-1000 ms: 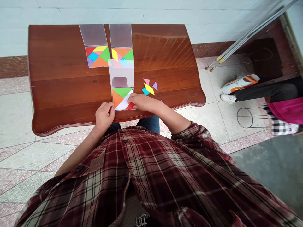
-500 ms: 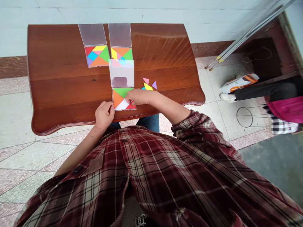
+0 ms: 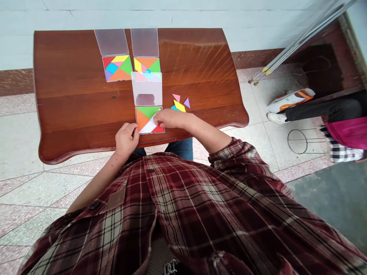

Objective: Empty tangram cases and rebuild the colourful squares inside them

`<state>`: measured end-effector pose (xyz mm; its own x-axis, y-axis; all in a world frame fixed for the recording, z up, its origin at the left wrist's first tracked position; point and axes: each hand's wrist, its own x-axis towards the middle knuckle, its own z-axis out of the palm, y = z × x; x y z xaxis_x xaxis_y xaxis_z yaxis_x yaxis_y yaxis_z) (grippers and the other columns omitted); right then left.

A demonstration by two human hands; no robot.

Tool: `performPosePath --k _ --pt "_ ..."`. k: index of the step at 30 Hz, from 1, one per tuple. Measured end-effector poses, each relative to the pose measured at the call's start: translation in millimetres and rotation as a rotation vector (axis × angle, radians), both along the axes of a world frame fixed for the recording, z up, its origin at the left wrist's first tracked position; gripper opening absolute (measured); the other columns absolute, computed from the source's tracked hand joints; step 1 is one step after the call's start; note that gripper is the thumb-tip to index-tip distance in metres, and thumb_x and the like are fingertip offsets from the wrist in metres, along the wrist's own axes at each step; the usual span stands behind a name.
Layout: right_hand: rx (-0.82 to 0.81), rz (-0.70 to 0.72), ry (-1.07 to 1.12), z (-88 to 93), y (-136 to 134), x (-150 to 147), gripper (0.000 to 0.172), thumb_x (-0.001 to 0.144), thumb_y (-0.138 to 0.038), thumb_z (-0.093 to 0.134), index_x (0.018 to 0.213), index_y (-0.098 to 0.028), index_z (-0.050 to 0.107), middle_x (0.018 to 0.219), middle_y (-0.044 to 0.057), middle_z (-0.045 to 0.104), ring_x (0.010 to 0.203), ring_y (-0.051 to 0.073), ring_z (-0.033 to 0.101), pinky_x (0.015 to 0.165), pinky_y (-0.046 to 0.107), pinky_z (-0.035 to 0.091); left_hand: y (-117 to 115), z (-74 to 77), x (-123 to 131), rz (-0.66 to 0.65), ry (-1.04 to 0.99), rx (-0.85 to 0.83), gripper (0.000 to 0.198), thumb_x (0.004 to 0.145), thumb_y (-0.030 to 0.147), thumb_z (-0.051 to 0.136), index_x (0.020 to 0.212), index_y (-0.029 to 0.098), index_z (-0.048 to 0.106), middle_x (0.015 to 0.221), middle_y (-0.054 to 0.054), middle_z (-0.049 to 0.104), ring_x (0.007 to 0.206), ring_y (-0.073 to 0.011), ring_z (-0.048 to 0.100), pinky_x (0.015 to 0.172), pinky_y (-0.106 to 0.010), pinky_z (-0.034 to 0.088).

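Note:
My right hand [image 3: 169, 118] lies over a clear plastic tangram case [image 3: 149, 120], its fingertips on the bare white corner beside a red triangle [image 3: 158, 129]. An orange triangle [image 3: 142, 119] and a green triangle [image 3: 149, 111] also lie in the case. My left hand [image 3: 125, 139] rests with curled fingers against the case's near left corner. Just beyond my right hand lie loose pieces: a pink triangle [image 3: 176, 97], a purple triangle [image 3: 187, 102], a yellow parallelogram [image 3: 179, 106] and a blue piece [image 3: 174, 108], partly hidden.
The case's clear lid [image 3: 146, 88] lies hinged open on a polished wooden table [image 3: 80, 80]. Two filled tangram cases [image 3: 117, 68] [image 3: 146, 65] stand at the far edge, with frosted lids. To the right, beyond the table, a person's black-trousered leg [image 3: 321, 110] extends across the floor.
My right hand has shifted slightly toward the far side of the case, and it now hides more of the blue piece. My left hand has stayed in place.

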<state>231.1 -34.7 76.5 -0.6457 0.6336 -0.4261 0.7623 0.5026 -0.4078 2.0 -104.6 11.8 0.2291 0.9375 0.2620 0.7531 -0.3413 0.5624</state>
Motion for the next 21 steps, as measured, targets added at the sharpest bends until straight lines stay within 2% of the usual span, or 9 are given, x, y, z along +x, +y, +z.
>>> performPosePath --k 3,6,10,14,17,21 --pt "0.028 -0.069 0.109 4.0 1 9 0.016 0.080 -0.006 0.060 0.089 -0.017 0.068 0.097 0.005 0.066 0.085 0.016 0.055 0.076 0.030 0.035 0 -1.5 -1 0.001 0.011 0.012 0.018 0.089 0.022 0.047 0.091 0.020 0.065 0.086 -0.005 0.063 0.081 -0.0194 0.058 0.075 -0.031 0.045" --pt "0.091 -0.226 0.286 10.9 2 30 0.017 0.081 -0.009 0.057 0.092 -0.018 0.068 0.095 0.003 0.065 0.085 0.015 0.054 0.082 0.031 0.038 0 -2.6 -1 0.013 0.030 0.022 0.019 0.089 0.023 0.047 0.091 0.020 0.065 0.087 -0.005 0.063 0.081 -0.0193 0.058 0.075 -0.031 0.045" --pt "0.189 -0.548 0.421 13.5 0 76 0.017 0.084 -0.016 0.052 0.093 -0.018 0.067 0.088 0.002 0.064 0.084 0.016 0.054 0.084 0.033 0.041 -1 -1.7 -2 0.007 0.040 0.037 0.019 0.089 0.023 0.046 0.090 0.020 0.065 0.085 -0.005 0.064 0.080 -0.0195 0.059 0.074 -0.030 0.045" --pt "0.308 -0.847 0.346 -1.7 -3 114 0.016 0.081 -0.015 0.054 0.091 -0.017 0.066 0.083 0.003 0.065 0.079 0.017 0.055 0.080 0.034 0.043 0 -0.8 -2 0.010 0.046 0.043 0.018 0.089 0.024 0.047 0.088 0.021 0.064 0.083 -0.004 0.064 0.078 -0.0188 0.059 0.072 -0.030 0.045" --pt "0.290 -0.918 0.266 -17.1 -4 120 0.015 0.080 -0.016 0.057 0.093 -0.017 0.065 0.084 0.004 0.066 0.077 0.018 0.056 0.080 0.035 0.045 0 -2.1 -2 0.015 0.035 0.066 0.019 0.090 0.025 0.047 0.089 0.021 0.065 0.085 -0.004 0.065 0.078 -0.0185 0.060 0.072 -0.029 0.045" --pt "0.288 -0.921 0.178 -27.1 -2 105 0.028 0.080 -0.015 0.059 0.107 -0.015 0.064 0.095 0.008 0.067 0.087 0.022 0.060 0.084 0.037 0.047 1 -5.1 -3 0.009 0.017 0.092 0.020 0.090 0.025 0.047 0.089 0.020 0.066 0.085 -0.005 0.067 0.079 -0.0187 0.061 0.073 -0.029 0.046"
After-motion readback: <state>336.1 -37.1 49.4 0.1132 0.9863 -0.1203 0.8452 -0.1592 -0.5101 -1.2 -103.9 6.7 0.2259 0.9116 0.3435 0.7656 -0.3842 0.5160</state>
